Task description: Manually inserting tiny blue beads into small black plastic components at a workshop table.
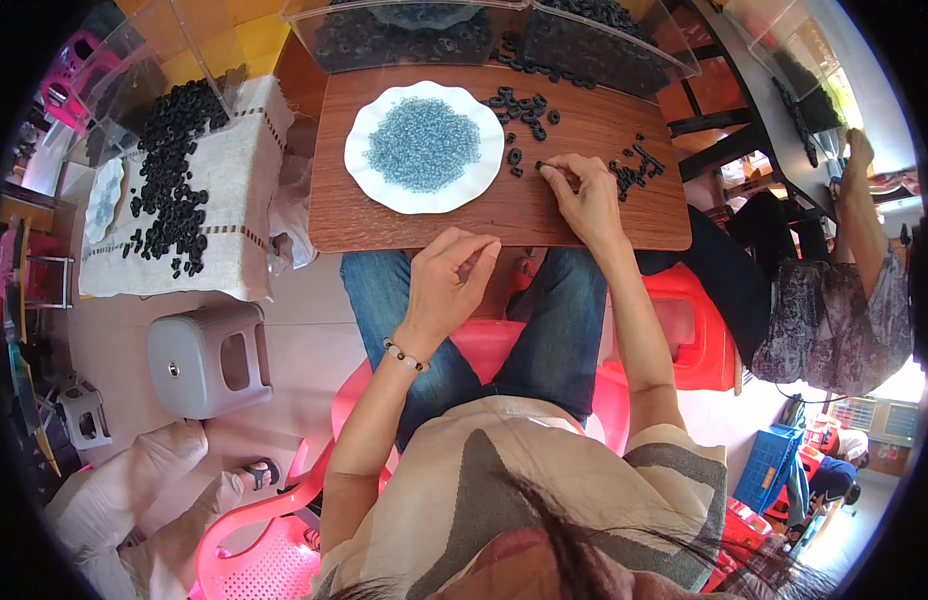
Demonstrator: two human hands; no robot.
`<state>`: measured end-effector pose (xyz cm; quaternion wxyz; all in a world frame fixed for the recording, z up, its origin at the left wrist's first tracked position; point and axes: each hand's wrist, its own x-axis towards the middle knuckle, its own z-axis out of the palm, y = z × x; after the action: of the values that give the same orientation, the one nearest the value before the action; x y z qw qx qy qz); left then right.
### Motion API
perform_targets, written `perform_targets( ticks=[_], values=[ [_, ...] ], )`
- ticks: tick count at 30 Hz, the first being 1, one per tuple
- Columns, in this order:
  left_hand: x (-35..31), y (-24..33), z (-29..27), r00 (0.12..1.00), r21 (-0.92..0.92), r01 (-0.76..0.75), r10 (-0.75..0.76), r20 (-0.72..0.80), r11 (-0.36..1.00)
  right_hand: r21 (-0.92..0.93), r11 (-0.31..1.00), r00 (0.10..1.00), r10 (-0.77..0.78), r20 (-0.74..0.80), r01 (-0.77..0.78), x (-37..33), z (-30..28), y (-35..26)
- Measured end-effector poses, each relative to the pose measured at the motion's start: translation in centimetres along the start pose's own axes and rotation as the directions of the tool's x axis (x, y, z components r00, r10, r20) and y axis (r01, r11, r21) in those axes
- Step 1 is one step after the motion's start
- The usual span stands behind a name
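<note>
My right hand [590, 203] is over the brown wooden tabletop [414, 230], thumb and forefinger pinched on a small black ring [541, 167]. My left hand [448, 282] is at the table's near edge with its fingertips pressed together; whatever they hold, if anything, is too small to make out. A white wavy-rimmed plate [359, 184] on the left of the table bears a heap of tiny blue-grey translucent pieces [424, 143]. Loose black rings [524, 108] are scattered beyond my right hand. More small black parts [636, 168] lie to its right.
Two clear bins [409, 45] of black parts stand at the table's far edge. A cloth-covered table [239, 185] at left carries a black heap [169, 170]. Grey stool [209, 360] and pink chair [259, 560] are at lower left. Other people sit at both sides.
</note>
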<state>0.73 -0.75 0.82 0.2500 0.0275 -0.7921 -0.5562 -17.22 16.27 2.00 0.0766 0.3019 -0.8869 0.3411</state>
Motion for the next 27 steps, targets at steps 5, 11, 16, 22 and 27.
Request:
perform_targets(
  ticks=[5,11,16,22,27],
  values=[
    [0.0,0.1,-0.2,0.997,-0.053,0.015,-0.019,-0.075,0.998,0.547,0.814,0.98,0.139,0.144,-0.196,-1.8,-0.6,-3.7],
    [0.0,-0.2,-0.4,0.995,-0.146,-0.059,0.046,-0.092,0.988,0.735,0.25,0.766,0.041,0.642,-0.63,-3.9,0.0,-6.7],
    [-0.2,-0.4,-0.5,0.994,-0.225,-0.022,-0.002,-0.107,0.974,0.691,0.325,0.737,0.028,0.675,-0.645,-3.5,0.0,-7.5],
    [0.1,-0.4,-0.8,0.99,-0.415,0.034,-0.089,-0.114,0.909,0.639,0.498,0.72,-0.041,0.693,-0.586,-2.5,-0.5,-7.9],
    [-0.1,-0.7,-1.0,0.975,-0.376,0.031,-0.112,-0.194,0.926,0.398,0.909,0.947,-0.011,0.32,-0.124,-0.1,0.7,-6.8]
  ],
)
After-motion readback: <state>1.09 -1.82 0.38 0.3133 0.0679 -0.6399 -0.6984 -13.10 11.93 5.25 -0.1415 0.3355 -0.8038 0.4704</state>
